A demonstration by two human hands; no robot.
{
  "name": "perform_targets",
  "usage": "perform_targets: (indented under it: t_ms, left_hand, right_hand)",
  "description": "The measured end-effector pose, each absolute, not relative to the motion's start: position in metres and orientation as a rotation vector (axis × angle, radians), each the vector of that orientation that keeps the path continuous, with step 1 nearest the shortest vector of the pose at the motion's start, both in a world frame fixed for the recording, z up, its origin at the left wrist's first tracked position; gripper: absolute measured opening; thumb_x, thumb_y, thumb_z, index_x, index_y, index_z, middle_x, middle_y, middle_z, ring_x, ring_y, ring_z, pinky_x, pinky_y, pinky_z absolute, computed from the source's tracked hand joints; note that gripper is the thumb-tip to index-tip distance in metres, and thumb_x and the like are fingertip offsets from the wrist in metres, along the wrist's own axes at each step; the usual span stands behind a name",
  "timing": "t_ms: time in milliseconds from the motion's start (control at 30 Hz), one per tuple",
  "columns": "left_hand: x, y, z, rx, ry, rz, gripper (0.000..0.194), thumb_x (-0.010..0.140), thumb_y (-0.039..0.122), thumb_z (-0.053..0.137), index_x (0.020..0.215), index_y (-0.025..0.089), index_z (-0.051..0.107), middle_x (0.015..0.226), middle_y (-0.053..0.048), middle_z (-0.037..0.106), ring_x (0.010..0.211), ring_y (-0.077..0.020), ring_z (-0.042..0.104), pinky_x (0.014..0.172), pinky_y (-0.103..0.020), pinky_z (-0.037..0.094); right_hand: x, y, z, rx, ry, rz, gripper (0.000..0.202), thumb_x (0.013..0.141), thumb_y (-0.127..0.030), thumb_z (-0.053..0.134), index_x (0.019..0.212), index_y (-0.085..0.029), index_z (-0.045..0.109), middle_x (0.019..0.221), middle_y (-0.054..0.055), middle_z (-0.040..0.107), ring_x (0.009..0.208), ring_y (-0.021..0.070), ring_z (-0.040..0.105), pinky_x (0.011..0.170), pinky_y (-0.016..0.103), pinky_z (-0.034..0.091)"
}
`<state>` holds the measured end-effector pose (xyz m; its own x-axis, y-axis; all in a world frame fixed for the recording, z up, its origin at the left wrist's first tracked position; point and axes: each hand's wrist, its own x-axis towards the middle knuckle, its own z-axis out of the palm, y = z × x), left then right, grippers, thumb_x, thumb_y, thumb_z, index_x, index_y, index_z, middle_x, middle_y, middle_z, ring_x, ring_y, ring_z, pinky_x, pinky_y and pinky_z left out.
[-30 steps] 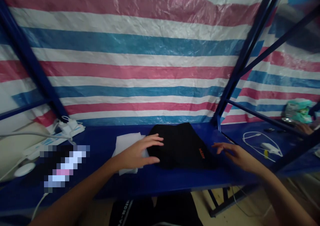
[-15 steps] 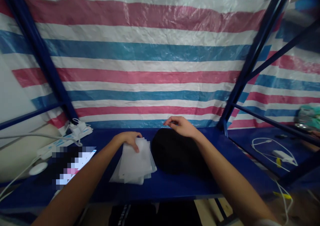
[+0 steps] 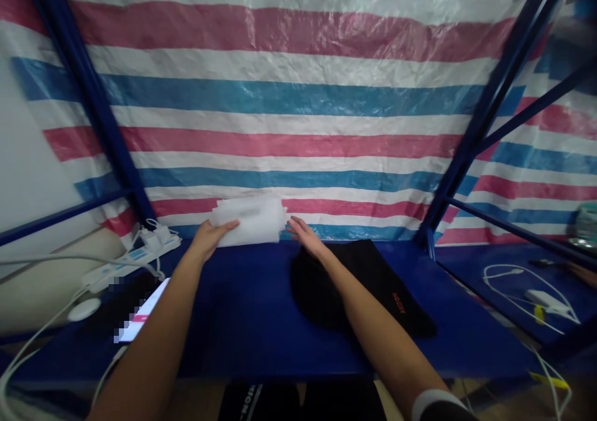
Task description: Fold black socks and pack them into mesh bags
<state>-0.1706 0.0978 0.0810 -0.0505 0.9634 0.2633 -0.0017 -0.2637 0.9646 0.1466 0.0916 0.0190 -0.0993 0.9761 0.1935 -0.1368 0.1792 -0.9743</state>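
A stack of frosted, translucent plastic bags (image 3: 254, 222) is raised above the blue tabletop, its sheets slightly fanned at the edges. My left hand (image 3: 212, 237) grips its left end, thumb across the front face and the other fingers hidden behind. At the stack's right edge is my right hand (image 3: 305, 235), its fingers extended and apart; whether the fingertips touch the bags I cannot tell. Beneath my right forearm lies a black cloth item (image 3: 373, 272) with small orange lettering, partly covered by the arm.
The blue tabletop (image 3: 242, 315) has a power strip (image 3: 130, 260) with plugs and cables at left, near a lit screen (image 3: 147, 312) and a white round object (image 3: 84, 309). Blue metal posts flank a striped plastic sheet (image 3: 298, 144). A white charger (image 3: 550, 301) with cable lies at right.
The stack has gone from lying on the table to being held up, by my left hand. My right hand has left the black cloth, moving left toward the stack. The cloth now lies spread wider.
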Motion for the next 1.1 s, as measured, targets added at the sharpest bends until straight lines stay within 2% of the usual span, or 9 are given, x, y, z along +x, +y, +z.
perform_targets:
  t_ms: [133,333,467,600,667,800,900,1000,1100]
  left_hand:
    - [-0.131,0.093,0.063,1.281,0.947,1.575,0.067,0.06,0.042,0.1,0.116,0.013,0.078,0.119,-0.016,0.08,0.112,-0.0324,0.076,0.098,-0.041,0.062]
    - [-0.115,0.084,0.033,1.425,1.01,1.361,0.062,0.057,0.043,0.101,0.109,0.016,0.08,0.112,-0.013,0.082,0.109,-0.0339,0.077,0.1,-0.045,0.059]
    - [-0.124,0.075,0.04,1.649,1.118,1.222,0.056,0.056,0.045,0.099,0.101,0.016,0.081,0.104,-0.011,0.082,0.106,-0.0354,0.075,0.097,-0.047,0.059]
    - [-0.129,0.067,0.051,1.918,1.044,1.189,0.064,0.063,0.038,0.093,0.123,0.023,0.078,0.125,-0.009,0.079,0.122,-0.0349,0.069,0.11,-0.047,0.052]
    - [-0.131,0.066,0.051,2.023,1.034,1.191,0.06,0.062,0.032,0.091,0.12,0.026,0.079,0.126,-0.007,0.078,0.126,-0.0341,0.067,0.117,-0.048,0.046]
    - [-0.131,0.065,0.049,2.055,0.992,1.132,0.036,0.063,0.03,0.084,0.097,0.021,0.078,0.095,-0.006,0.078,0.095,-0.0296,0.073,0.1,-0.045,0.056]
    - [-0.133,0.063,0.051,2.043,0.891,1.132,0.04,0.07,0.031,0.079,0.108,0.018,0.079,0.097,-0.008,0.077,0.089,-0.027,0.071,0.086,-0.038,0.057]
    - [-0.137,0.063,0.053,2.041,0.896,1.085,0.041,0.069,0.033,0.083,0.107,0.016,0.081,0.1,-0.009,0.077,0.085,-0.0253,0.07,0.08,-0.035,0.056]
    - [-0.139,0.069,0.047,1.939,0.982,1.087,0.04,0.062,0.037,0.092,0.094,0.016,0.081,0.091,-0.008,0.078,0.086,-0.0283,0.073,0.081,-0.038,0.057]
  right_hand:
    - [0.142,0.084,0.016,-0.895,-1.328,1.101,0.096,0.077,-0.049,0.092,0.159,-0.034,0.044,0.16,0.009,0.056,0.144,0.0322,0.057,0.12,0.049,0.048]
    - [0.15,0.079,0.007,-0.903,-1.351,1.114,0.075,0.069,-0.042,0.097,0.133,-0.022,0.064,0.131,0.011,0.075,0.123,0.0322,0.07,0.11,0.048,0.056]
    - [0.153,0.084,-0.001,-0.937,-1.343,1.128,0.089,0.065,-0.038,0.098,0.143,-0.022,0.058,0.127,0.009,0.077,0.119,0.0292,0.071,0.109,0.045,0.056]
    - [0.156,0.083,-0.004,-0.948,-1.395,1.124,0.093,0.063,-0.039,0.099,0.145,-0.019,0.059,0.13,0.011,0.075,0.119,0.0286,0.071,0.108,0.042,0.057]
    - [0.157,0.081,-0.005,-0.957,-1.391,1.14,0.098,0.063,-0.039,0.099,0.148,-0.017,0.057,0.131,0.012,0.075,0.121,0.0292,0.071,0.109,0.043,0.057]
    - [0.159,0.08,-0.004,-0.919,-1.426,1.168,0.108,0.06,-0.036,0.101,0.155,-0.023,0.053,0.149,0.013,0.065,0.132,0.0303,0.066,0.115,0.044,0.053]
    - [0.161,0.079,-0.003,-0.863,-1.445,1.171,0.114,0.056,-0.032,0.101,0.158,-0.027,0.05,0.162,0.012,0.054,0.137,0.0316,0.062,0.114,0.045,0.053]
    - [0.161,0.077,-0.001,-0.807,-1.489,1.176,0.109,0.058,-0.031,0.099,0.156,-0.028,0.052,0.156,0.01,0.06,0.135,0.0308,0.063,0.113,0.045,0.054]
    - [0.16,0.074,0.002,-0.812,-1.545,1.146,0.083,0.065,-0.036,0.097,0.142,-0.023,0.065,0.136,0.01,0.074,0.122,0.0313,0.07,0.11,0.047,0.055]
